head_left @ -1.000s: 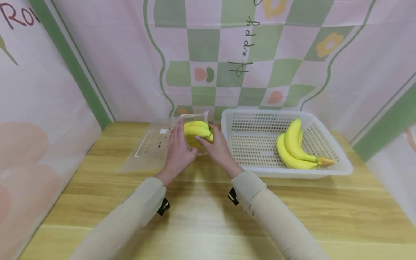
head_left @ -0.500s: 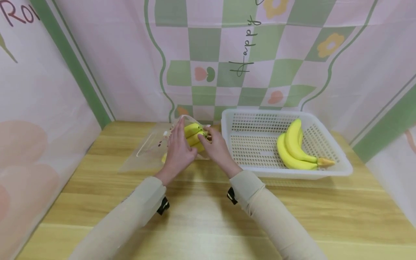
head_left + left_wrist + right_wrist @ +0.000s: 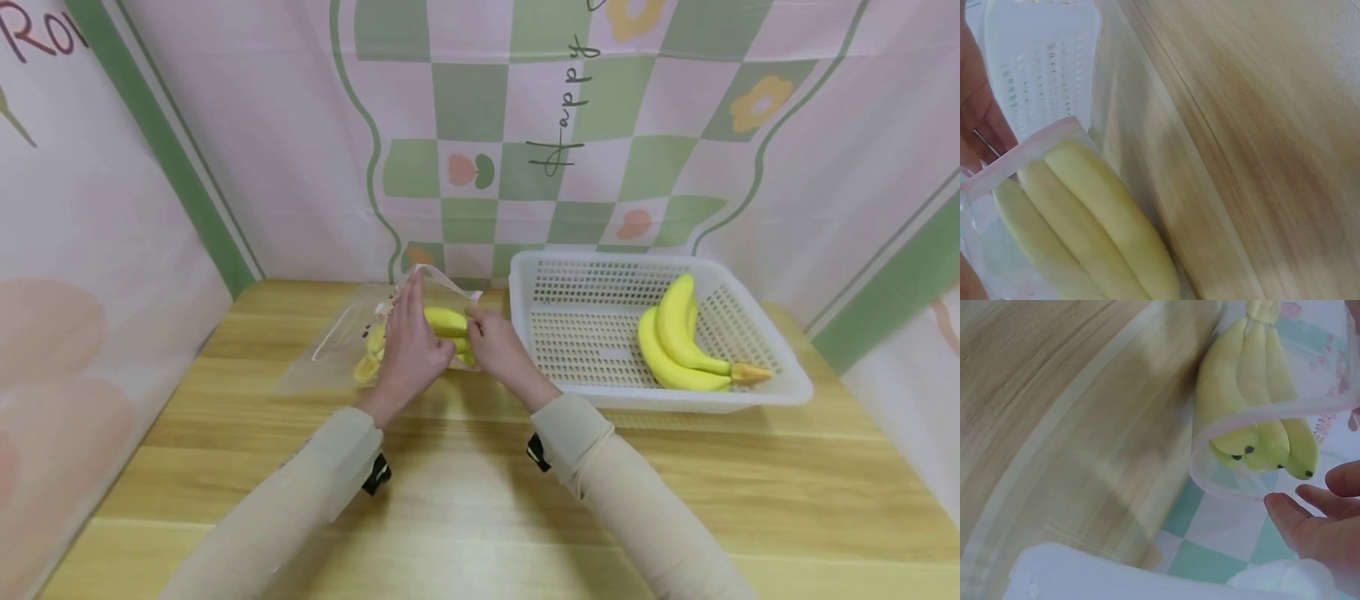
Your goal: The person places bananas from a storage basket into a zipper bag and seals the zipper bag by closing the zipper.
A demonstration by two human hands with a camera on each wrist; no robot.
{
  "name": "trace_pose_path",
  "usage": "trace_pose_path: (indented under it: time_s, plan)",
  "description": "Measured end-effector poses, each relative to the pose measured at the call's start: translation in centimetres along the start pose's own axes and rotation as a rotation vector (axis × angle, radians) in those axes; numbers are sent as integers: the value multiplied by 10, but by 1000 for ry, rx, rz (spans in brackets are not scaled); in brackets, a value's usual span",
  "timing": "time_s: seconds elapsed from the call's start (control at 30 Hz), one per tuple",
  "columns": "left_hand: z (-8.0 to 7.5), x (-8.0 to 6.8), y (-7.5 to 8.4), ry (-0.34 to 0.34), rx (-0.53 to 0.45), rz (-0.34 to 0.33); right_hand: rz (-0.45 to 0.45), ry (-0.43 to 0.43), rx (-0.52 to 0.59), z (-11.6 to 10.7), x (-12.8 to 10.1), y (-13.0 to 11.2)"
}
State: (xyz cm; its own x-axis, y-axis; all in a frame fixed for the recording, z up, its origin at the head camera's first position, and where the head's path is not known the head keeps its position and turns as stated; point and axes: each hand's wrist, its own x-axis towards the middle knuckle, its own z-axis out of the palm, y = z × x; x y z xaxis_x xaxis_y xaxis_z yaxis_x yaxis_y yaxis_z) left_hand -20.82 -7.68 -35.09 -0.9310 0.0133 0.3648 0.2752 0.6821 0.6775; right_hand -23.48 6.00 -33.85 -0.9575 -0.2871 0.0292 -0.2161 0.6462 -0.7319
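Note:
A clear zip bag (image 3: 333,346) lies at the table's back left, its mouth facing the basket. A bunch of yellow bananas (image 3: 444,321) sits inside it, stem end deep in the bag (image 3: 1259,312) and tips just inside the pink-edged rim (image 3: 1241,453). My left hand (image 3: 408,350) holds the bag's upper lip up, fingers stretched along it. My right hand (image 3: 491,346) is at the mouth, its fingers (image 3: 1310,515) loosely curled just off the banana tips and holding nothing. In the left wrist view the bananas (image 3: 1091,231) fill the bag below the rim (image 3: 1022,150).
A white perforated basket (image 3: 780,392) stands right of the bag and holds a second banana bunch (image 3: 678,342). Pink and green checked backdrop cloths close off the back and both sides. The wooden table (image 3: 465,500) runs toward me.
The bananas have slid left, deeper into the bag, and their stem end now shows past my left hand. My right hand followed them to the mouth. The basket has not moved.

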Motion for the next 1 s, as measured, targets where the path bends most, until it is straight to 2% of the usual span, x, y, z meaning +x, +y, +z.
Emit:
trace_pose_path:
  time_s: [0.1, 0.23, 0.37, 0.47, 0.73, 1.0]
  plan:
    - [-1, 0, 0, -10, 2, -7, 32, 15, 9, -4, -2, -2]
    - [-2, 0, 0, -14, 1, -8, 21, 53, 41, -16, -5, -3]
    - [-2, 0, -1, -19, 1, -13, 2, 87, 45, -30, -6, 3]
    - [-1, 0, -1, -23, -3, -16, 21, 104, 28, -41, -8, 11]
    - [2, 0, -1, -19, -7, 1, 92, 112, 49, -77, -18, 37]
    - [3, 0, -1, -29, 13, -9, 213, 132, 70, -111, -28, 64]
